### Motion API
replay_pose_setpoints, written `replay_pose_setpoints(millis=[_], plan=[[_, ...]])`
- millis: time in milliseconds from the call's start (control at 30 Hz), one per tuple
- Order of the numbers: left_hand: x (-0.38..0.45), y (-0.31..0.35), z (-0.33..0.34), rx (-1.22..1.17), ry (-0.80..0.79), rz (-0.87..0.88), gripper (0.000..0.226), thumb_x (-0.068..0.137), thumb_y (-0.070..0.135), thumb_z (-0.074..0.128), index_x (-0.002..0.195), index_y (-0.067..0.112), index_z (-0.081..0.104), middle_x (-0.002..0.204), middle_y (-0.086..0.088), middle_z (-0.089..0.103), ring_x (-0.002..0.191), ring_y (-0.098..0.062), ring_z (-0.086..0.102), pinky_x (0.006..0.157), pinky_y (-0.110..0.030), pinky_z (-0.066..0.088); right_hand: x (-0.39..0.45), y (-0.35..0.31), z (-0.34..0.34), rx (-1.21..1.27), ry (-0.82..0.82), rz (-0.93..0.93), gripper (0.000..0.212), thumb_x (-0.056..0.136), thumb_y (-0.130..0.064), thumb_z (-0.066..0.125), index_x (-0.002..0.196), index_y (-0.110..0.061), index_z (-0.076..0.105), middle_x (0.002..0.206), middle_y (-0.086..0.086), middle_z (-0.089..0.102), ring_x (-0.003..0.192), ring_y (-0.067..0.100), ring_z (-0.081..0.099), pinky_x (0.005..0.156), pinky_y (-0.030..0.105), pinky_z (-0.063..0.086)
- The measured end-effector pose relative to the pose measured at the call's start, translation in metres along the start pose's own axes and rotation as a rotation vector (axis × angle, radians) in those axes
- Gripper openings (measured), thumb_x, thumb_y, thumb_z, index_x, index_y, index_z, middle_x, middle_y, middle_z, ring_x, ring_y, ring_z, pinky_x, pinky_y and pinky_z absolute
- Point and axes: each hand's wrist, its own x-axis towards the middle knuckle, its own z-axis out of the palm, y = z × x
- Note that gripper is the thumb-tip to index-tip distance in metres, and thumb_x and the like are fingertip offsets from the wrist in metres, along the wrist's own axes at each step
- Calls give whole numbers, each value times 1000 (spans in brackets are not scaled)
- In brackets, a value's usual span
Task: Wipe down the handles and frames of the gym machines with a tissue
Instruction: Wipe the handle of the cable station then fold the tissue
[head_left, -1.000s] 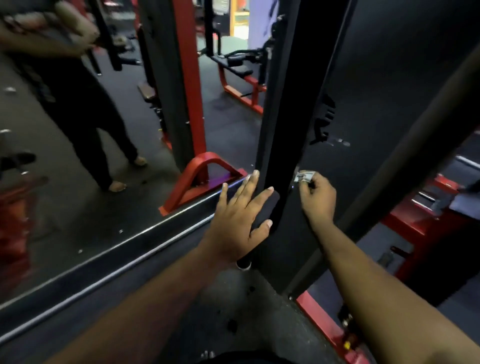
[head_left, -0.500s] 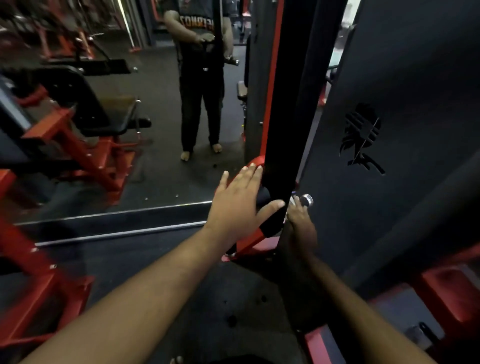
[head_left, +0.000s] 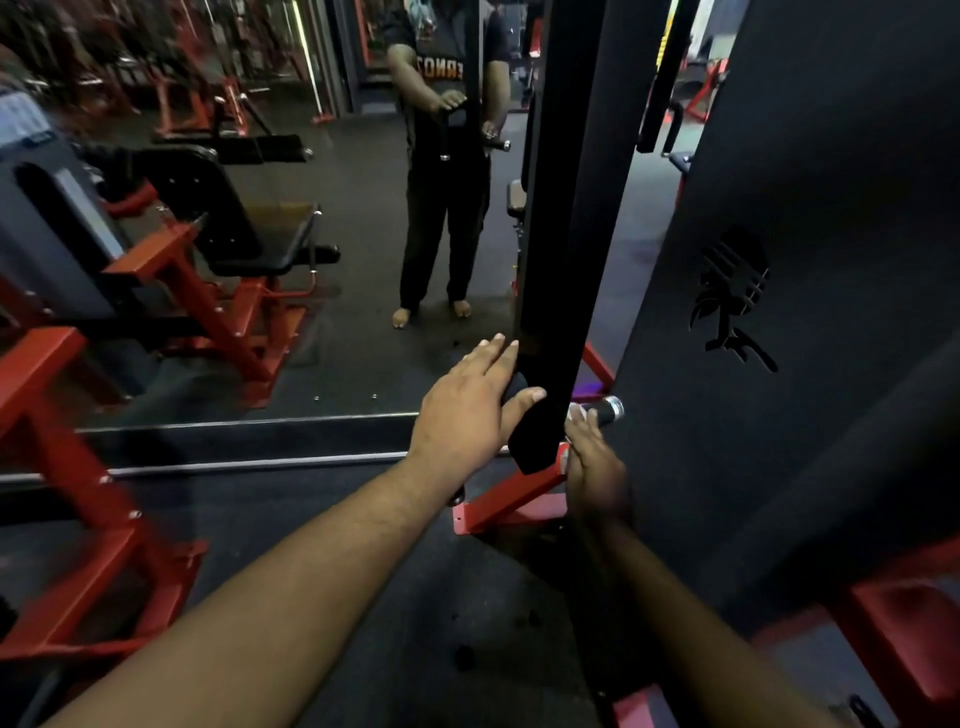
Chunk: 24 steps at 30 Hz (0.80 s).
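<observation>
The handle (head_left: 605, 409) is a short black grip with a silver end cap, and its long axis runs nearly level, from the black upright (head_left: 558, 260) out toward the dark side panel (head_left: 779, 260). It sits just beyond the fingertips of our right hand (head_left: 592, 467), slightly up and to the outside of them. A scrap of white tissue (head_left: 576, 413) shows between those fingers and the near end of the grip, so we judge that the right hand pinches the tissue against the handle, though the fingers themselves are in shadow and we cannot tell how far they curl round it.

From the right hand, the cap end lies ahead and to the right; a wipe along the grip would therefore travel outward, away from the upright, along that level axis. The right hand is clearly the nearer of the two and the one suited to the stroke.

Our left hand (head_left: 470, 410) lies on the other side of the upright, fingers straight and spread, palm resting on a rounded black part of the frame, thumb reaching across the upright's face. It holds nothing; we judge it to be steadying.

Below the right hand, the red base bracket (head_left: 498, 501) meets the dark floor (head_left: 441, 597). Beyond the left hand a mirror (head_left: 337, 338) shows a standing person's reflection and a red bench machine (head_left: 228, 291).
</observation>
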Motion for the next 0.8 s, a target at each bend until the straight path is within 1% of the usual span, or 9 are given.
replay_pose_setpoints(millis=[67,167,233,333,433,533,600,667,800], plan=[[-1,0,-1,0,-9,-9,72,99,63,38,155,17,43,161,-6,41,148,-22,38,114,-37,39,-4,-1,-11,40,42,-84,49,95,7,45,138,-7,62,149,-4,46,146,14,37,118,10,22],[1,-1,1,6,-9,-21,73,99,65,36,155,20,41,161,-4,41,148,-21,38,113,-37,40,20,14,-34,-13,210,-56,54,95,12,43,138,-15,63,150,-1,50,147,10,37,123,26,27],[1,0,0,15,-7,-26,72,99,66,36,156,21,40,162,-3,40,149,-20,37,113,-37,40,44,20,-40,-75,147,50,53,100,8,41,143,-16,58,156,2,44,151,17,29,126,38,22],[0,0,1,18,-2,-33,71,100,65,38,156,21,40,161,-3,40,149,-20,36,113,-37,41,54,23,-22,-170,4,35,49,97,9,44,139,-9,60,155,12,47,151,29,31,126,48,21],[0,-1,3,6,28,-35,70,99,65,41,154,21,44,159,-4,45,147,-21,39,110,-39,44,31,9,-1,-115,49,5,47,97,5,40,137,-4,61,151,15,51,148,30,37,124,50,27],[1,-3,6,6,38,-33,70,99,66,41,153,21,45,158,-4,46,146,-21,41,110,-38,44,8,-7,1,68,36,-81,43,99,2,42,137,-5,61,145,12,57,141,27,47,119,44,36],[1,-4,7,10,43,-32,70,99,67,40,153,22,45,157,-4,47,145,-21,42,109,-38,44,15,-7,-16,203,144,-44,39,101,0,47,134,-10,64,135,4,64,130,21,59,112,39,45],[3,-5,7,18,51,-31,71,99,68,39,153,22,45,156,-5,48,144,-22,44,109,-39,45,35,2,-32,178,267,37,39,101,1,48,133,-12,66,134,4,66,125,19,61,109,40,48],[4,-6,6,21,44,-50,71,99,68,39,153,23,43,157,-4,47,145,-21,42,110,-40,45,59,11,-27,-172,-4,-54,48,95,10,47,135,-11,65,145,12,58,144,28,44,121,44,30]])
